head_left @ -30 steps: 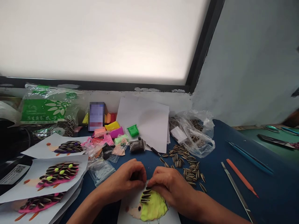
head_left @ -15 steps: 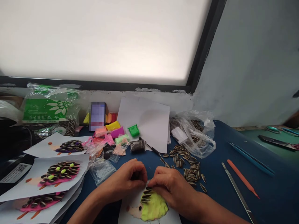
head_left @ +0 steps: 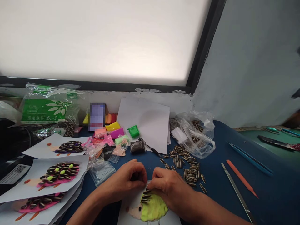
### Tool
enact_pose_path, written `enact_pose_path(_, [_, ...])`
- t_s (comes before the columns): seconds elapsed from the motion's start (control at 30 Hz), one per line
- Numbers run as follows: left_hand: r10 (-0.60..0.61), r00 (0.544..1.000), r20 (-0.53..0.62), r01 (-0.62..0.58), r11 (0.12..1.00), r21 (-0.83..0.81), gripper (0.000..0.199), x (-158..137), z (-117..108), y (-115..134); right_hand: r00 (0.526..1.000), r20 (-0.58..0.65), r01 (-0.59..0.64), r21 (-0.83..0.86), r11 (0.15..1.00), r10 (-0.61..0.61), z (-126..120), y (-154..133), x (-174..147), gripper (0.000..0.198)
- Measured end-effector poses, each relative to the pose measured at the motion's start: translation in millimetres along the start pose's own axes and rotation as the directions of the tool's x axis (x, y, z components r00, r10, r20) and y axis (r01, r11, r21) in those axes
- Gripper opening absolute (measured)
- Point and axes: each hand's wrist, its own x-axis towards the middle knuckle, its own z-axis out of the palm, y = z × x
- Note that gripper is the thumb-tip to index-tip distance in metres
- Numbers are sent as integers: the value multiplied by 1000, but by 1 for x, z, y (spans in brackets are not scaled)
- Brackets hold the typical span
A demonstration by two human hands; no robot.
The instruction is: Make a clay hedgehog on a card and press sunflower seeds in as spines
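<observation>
On white paper (head_left: 125,215) in front of me lies a hedgehog made of clay, with a yellow-green body (head_left: 156,211), a pale face and a black eye. A few striped sunflower seeds (head_left: 146,197) stick out of the body's left upper part. My right hand (head_left: 167,186) pinches at the top of that row, on a sunflower seed mostly hidden by the fingertips. Curled with its fingertips together, my left hand (head_left: 133,176) rests by the paper's upper edge, close to the right fingers. What it holds, if anything, is hidden.
Loose sunflower seeds (head_left: 191,170) lie behind my right hand, beside a plastic bag of seeds (head_left: 197,137). Finished hedgehog sheets (head_left: 61,172) are stacked at left. Clay packets (head_left: 117,132) and a phone (head_left: 97,117) stand behind. Tweezers (head_left: 250,159) and an orange clay tool (head_left: 242,178) lie right.
My hands stay almost in place over the hedgehog; the right fingers shift very slightly at the top of the seed row. The whole view has drifted a little.
</observation>
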Motion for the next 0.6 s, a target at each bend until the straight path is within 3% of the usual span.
enact_pose_path(0.37, [-6,1000,3,6,1000,-6,9,0,-1,1,998,-17,64,-134,989,-66,2,1,-2,19])
enact_pose_path(0.6, [-18,1000,10,18,1000,-15,9,0,-2,3,998,-2,59,-185,981,-60,-5,0,-7,28])
